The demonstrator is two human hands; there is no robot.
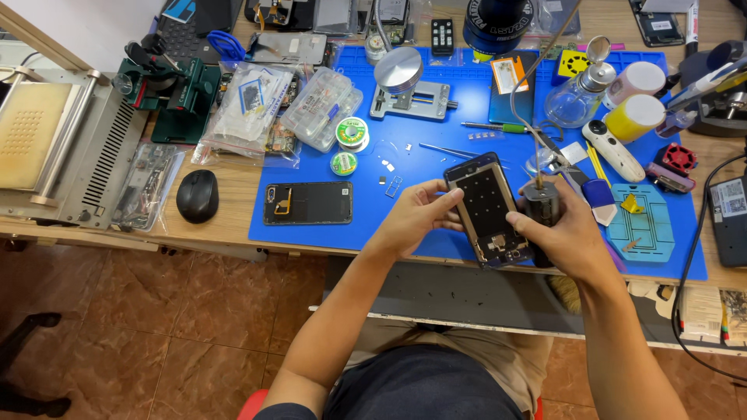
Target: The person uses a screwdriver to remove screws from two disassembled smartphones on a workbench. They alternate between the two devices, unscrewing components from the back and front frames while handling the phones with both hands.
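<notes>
Over the blue work mat (436, 140) I hold an opened phone frame (489, 206), dark inside with small parts at its lower end. My left hand (416, 214) grips its left edge. My right hand (564, 233) steadies the right edge and also clasps a dark cylindrical tool (541, 202) with a cable rising from it. A second dark phone panel (308, 203) lies flat on the mat to the left of my hands.
A black mouse (198, 196) and a grey machine (62, 148) sit at the left. Clear parts boxes (320, 107), solder spools (352, 133), a metal stand (405, 85), a glass bottle (576, 97), tweezers and a teal pad (642, 222) crowd the mat.
</notes>
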